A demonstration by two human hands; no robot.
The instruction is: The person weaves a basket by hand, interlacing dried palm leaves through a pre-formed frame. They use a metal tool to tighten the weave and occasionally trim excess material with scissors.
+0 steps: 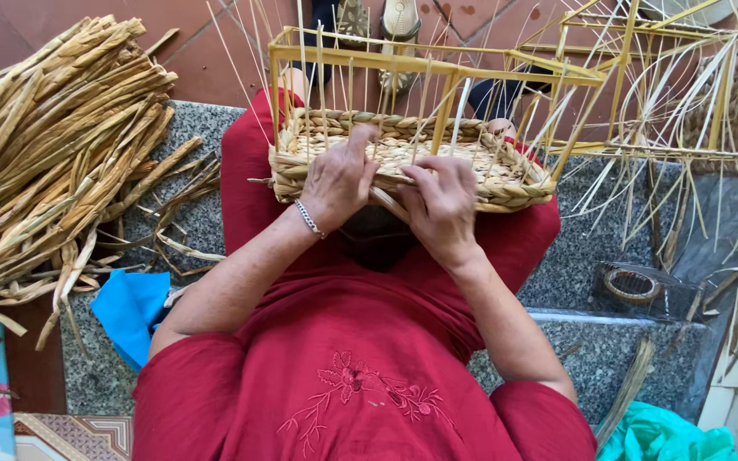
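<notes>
A half-woven basket [506,189] of twisted pale fibre rests on my lap, built around a yellow stick frame [424,64] with thin upright stakes. My left hand [336,179], wearing a bead bracelet, presses on the near woven wall with the forefinger raised against a stake. My right hand [442,205] pinches a fibre strand [389,203] at the near rim, close beside the left hand. Both hands touch the weave.
A big heap of dried fibre stalks [53,145] lies at the left on a grey stone step [582,256]. A second stick frame [676,94] stands at the right. A blue cloth [130,312], a tape roll [632,286] and a teal bag [664,435] lie nearby. Another person's sandalled feet [377,21] are at the top.
</notes>
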